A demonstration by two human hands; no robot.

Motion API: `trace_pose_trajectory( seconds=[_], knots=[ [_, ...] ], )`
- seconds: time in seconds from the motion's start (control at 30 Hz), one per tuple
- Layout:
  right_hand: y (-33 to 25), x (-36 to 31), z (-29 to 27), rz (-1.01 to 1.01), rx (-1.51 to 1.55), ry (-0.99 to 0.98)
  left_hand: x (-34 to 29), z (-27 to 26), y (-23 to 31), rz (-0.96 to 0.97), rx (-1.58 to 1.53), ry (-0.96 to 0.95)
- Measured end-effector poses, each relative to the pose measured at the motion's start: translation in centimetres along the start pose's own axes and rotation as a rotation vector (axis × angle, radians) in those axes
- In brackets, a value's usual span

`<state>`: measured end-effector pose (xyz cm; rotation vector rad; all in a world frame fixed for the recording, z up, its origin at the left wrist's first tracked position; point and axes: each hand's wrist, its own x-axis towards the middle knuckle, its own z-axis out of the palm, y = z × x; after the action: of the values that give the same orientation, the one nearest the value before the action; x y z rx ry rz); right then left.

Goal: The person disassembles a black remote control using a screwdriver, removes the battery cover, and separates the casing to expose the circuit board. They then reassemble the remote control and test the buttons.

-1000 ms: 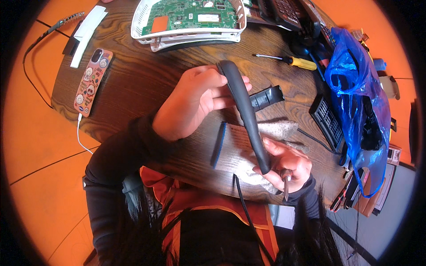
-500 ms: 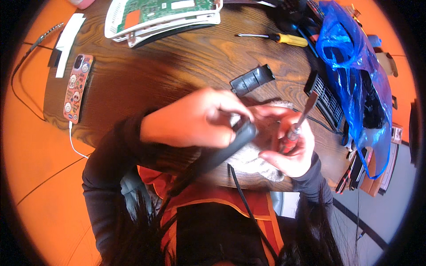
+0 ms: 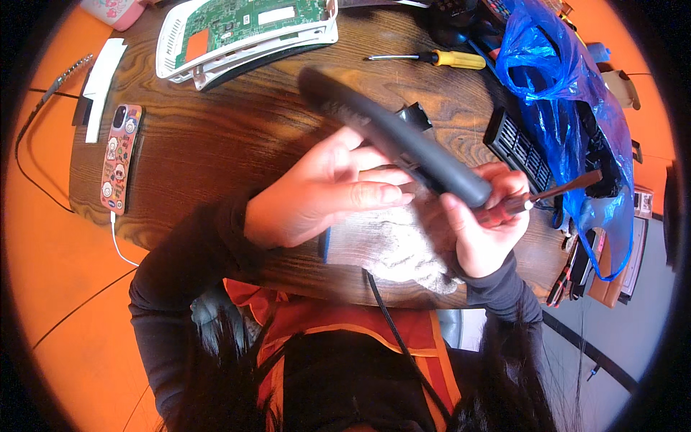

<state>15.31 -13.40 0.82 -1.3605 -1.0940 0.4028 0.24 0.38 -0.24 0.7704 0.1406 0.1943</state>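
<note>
A long black rounded bar-shaped device hangs slantwise above the table, blurred by motion. My right hand is closed round its near right end and also grips a flat-blade screwdriver with a red handle, its blade pointing right. Beside the device's underside, my left hand has its fingers stretched out and holds nothing. Beneath both hands lies a grey-white cloth with a blue edge. Most of a small black plastic piece is hidden behind the device.
A white casing with a green circuit board stands at the far left. Farther right lie a yellow-handled screwdriver, a slotted black part and a blue plastic bag. A phone on a white cable lies left.
The black device has swung round, its free end now up and to the far left. My left hand has let go of it and opened. The screwdriver's blade has turned rightward.
</note>
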Motion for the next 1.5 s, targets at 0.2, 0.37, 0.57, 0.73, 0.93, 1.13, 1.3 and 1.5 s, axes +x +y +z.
trace_pose_trajectory(
  seconds=[0.2, 0.37, 0.57, 0.73, 0.93, 1.13, 1.3, 1.5],
  knots=[
    [-0.2, -0.5, 0.2, -0.036, -0.159, -0.378, -0.3, 0.2, 0.1, 0.030, -0.203, 0.206],
    [-1.3, 0.1, -0.7, 0.154, -0.014, -0.278, -0.1, -0.8, 1.3, 0.124, -0.138, 0.329],
    [-3.2, 1.3, -2.2, -0.197, -0.518, -0.381, -0.4, -1.7, 2.0, 0.266, 0.034, 0.346],
    [-3.8, 1.3, -2.0, -0.238, -0.724, -0.378, -0.3, -1.3, 1.8, 0.269, 0.141, 0.417],
    [-4.7, 1.0, -2.3, -0.099, -0.769, -0.474, -0.1, -1.1, 1.5, 0.371, 0.226, 0.493],
    [-3.8, 0.8, -2.0, -0.112, -0.646, -0.443, -0.2, -1.7, 1.1, 0.524, 0.429, 0.357],
    [-3.7, 0.6, -2.0, -0.111, -0.648, -0.434, -0.4, -1.6, 1.1, 0.525, 0.326, 0.379],
    [-3.9, 0.7, -1.8, -0.087, -0.618, -0.420, -0.4, -1.2, 1.1, 0.562, 0.342, 0.395]
  ],
)
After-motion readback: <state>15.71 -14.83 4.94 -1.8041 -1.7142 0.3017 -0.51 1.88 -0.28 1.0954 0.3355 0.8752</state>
